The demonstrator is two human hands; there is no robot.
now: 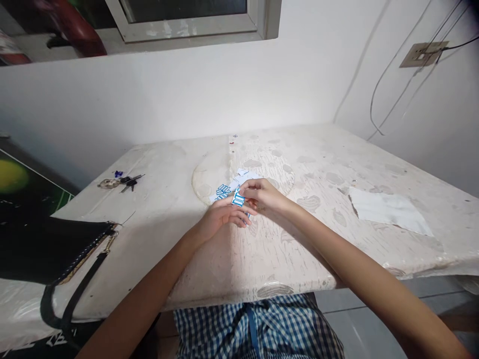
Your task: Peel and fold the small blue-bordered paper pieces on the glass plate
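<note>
Card point(238, 199) pinched in right grip point(264, 193); left grip point(223, 214) beside (closure unclear); front table edge point(224, 298) well apart.

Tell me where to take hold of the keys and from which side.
I'd pinch the keys by their dark heads, from above and the right: the heads bunch together, while the thin blades spread outward. The pale charm lies on the left and the black bag nearer the front, so the right side seems easier.
</note>
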